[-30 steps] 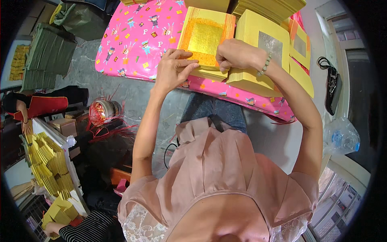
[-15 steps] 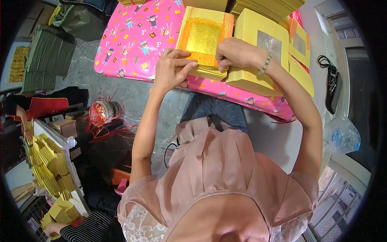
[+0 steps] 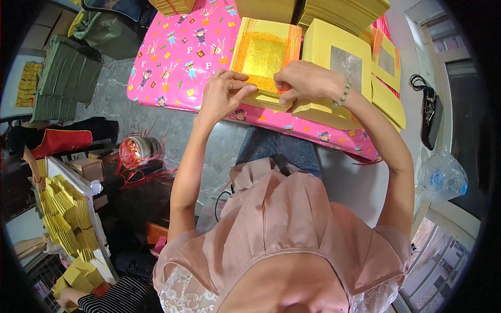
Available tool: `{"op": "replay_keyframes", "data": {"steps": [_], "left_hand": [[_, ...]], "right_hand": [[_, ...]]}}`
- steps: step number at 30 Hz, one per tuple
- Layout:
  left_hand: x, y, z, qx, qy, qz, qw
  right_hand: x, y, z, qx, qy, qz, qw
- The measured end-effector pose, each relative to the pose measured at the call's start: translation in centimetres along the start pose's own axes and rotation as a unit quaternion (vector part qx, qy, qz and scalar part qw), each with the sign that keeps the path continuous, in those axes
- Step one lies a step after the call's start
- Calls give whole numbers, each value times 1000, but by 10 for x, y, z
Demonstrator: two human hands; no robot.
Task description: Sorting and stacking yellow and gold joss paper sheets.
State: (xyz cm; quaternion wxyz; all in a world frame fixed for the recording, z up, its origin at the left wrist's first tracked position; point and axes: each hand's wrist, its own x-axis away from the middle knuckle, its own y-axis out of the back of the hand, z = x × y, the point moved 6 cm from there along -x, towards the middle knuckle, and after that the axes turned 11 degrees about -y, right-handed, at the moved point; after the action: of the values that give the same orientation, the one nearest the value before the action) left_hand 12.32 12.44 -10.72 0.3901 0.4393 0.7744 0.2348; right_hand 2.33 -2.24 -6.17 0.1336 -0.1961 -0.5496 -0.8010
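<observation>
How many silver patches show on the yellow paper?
2. One silver patch tops the thick yellow stack by the right hand; a second silver patch is on the sheet farther right. Others may be hidden underneath.

Bright table [image 3: 162, 68], black picture corners

Light is glinting off the gold foil [image 3: 264, 57] and the table's front edge. Beyond its left edge, the floor [image 3: 112, 81] is looking dimmer. The fisheye is bending the door frame [image 3: 445, 94].

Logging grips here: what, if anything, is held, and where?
Left hand and right hand touch near corners of the gold-centred rectangular yellow paper stack; a grip can't be confirmed.
</observation>
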Motion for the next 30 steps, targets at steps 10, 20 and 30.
{"op": "replay_keyframes", "data": {"steps": [10,20,30], "left_hand": [[-4,0,-1,-4,9,21,1000],[-3,0,0,9,21,13,1000],[-5,0,2,20,32,41,998]], "right_hand": [[-4,-5,0,13,-12,-21,1000],[-7,-2,-5,-20,-21,-5,1000],[-9,-3,-10,-44,-2,-9,999]]}}
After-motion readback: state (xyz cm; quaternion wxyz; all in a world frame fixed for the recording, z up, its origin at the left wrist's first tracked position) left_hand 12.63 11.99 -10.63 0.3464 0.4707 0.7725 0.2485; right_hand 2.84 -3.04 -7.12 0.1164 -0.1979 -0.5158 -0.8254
